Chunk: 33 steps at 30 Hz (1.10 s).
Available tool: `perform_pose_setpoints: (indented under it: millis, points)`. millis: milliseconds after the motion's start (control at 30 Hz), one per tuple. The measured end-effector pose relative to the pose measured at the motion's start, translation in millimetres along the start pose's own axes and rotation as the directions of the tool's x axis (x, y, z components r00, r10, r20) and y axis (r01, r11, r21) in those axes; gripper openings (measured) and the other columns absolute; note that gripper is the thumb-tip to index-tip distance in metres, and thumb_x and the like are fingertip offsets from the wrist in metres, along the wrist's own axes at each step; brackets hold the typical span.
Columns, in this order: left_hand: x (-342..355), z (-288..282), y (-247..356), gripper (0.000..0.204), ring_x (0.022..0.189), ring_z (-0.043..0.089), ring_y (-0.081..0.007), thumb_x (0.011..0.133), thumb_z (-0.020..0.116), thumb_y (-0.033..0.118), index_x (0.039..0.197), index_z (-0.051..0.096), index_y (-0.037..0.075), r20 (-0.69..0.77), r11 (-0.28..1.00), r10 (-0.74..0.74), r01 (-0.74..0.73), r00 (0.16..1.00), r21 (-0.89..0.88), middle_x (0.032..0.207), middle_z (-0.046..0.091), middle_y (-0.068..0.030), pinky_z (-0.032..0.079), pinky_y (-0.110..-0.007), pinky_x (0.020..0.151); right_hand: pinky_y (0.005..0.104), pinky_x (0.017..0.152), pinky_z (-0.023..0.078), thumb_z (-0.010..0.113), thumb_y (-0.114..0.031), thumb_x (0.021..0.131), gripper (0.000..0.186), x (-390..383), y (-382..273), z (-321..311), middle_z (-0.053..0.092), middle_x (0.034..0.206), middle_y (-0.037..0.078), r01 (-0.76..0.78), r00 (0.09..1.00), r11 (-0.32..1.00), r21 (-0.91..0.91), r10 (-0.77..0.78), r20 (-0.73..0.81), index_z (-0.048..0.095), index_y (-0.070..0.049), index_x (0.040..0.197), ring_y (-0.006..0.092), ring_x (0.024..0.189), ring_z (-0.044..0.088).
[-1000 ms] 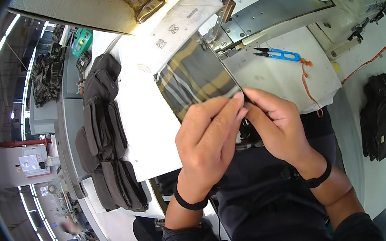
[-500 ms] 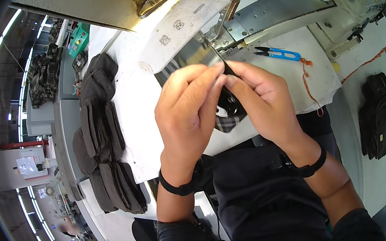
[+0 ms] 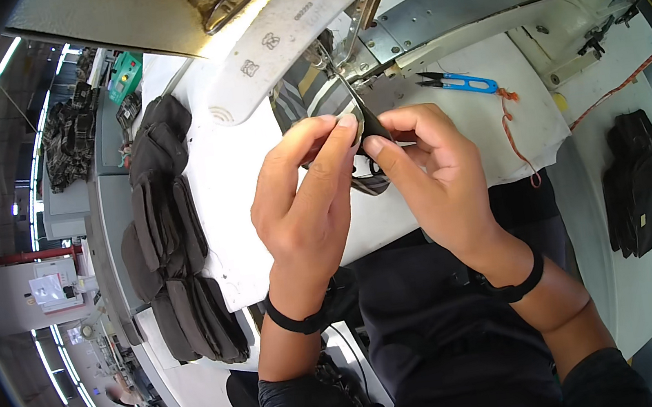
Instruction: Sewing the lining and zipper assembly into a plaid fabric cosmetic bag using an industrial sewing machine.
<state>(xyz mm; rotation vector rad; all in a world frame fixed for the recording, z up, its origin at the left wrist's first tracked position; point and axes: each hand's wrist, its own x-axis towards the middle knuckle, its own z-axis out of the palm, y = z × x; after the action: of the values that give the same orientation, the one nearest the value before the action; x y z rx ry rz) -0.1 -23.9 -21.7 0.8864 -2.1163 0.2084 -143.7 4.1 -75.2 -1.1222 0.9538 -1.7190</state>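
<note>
Both of my hands pinch the edge of a dark fabric piece (image 3: 374, 126) in front of a sewing machine's needle area (image 3: 330, 61). A striped grey and tan cloth (image 3: 309, 90) belongs to or lies against this piece; part of it spreads under the needle, and the rest hides behind my fingers. My left hand (image 3: 298, 199) grips the left side of the edge between thumb and fingertips. Opposite it, my right hand (image 3: 440, 180) holds the right side, thumb toward me. A gap now separates the two sets of fingertips.
The machine's grey metal bed arm (image 3: 458, 17) runs to the right, below a white guard (image 3: 272, 42). Blue-handled thread snips (image 3: 468, 84) on an orange cord (image 3: 510, 134) lie right of my hands. Dark fabric pouches are piled at left (image 3: 167, 216) and right (image 3: 635, 187).
My hands have come apart a little at the fingertips, the left shifting left. More of the striped cloth shows near the needle. The whole view has shifted slightly.
</note>
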Motion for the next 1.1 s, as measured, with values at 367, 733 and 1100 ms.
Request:
perform_pose_setpoints:
  millis: [367,733,1100]
  points:
    - [17,2,-24,0.032,0.082,0.070,-0.0252,0.076,0.084,-0.002,0.107,0.080,0.004,-0.013,0.993,0.119,-0.119,0.993,0.013,0.096,0.073,-0.0070,0.054,-0.034,0.072,0.0215,0.061,0.044,0.070,-0.008,0.103,0.014,14,2,9,0.066,0.083,-0.001,-0.053,0.998,0.996,0.073,0.054,-0.013,0.069,0.001,0.114,0.0018,0.071,0.053]
    - [21,-1,-28,0.027,0.096,0.070,-0.0259,0.085,0.077,-0.004,0.110,0.075,0.007,0.122,0.997,-0.040,0.048,0.992,-0.060,0.107,0.075,-0.0076,0.054,-0.033,0.081,0.0181,0.063,0.045,0.069,0.000,0.100,0.013,25,-17,11,0.071,0.098,0.001,-0.225,0.973,0.973,-0.046,0.227,0.045,0.066,0.002,0.113,-0.0004,0.078,0.061]
    - [41,-16,-30,0.027,0.091,0.065,-0.0295,0.083,0.066,-0.009,0.103,0.074,0.008,0.105,0.962,0.121,-0.143,0.987,0.232,0.106,0.073,-0.0028,0.052,-0.040,0.087,0.0370,0.083,0.055,0.067,-0.002,0.086,0.032,4,-8,12,0.067,0.102,0.011,-0.155,0.988,0.970,-0.189,0.148,-0.050,0.061,-0.002,0.117,0.0231,0.094,0.066]
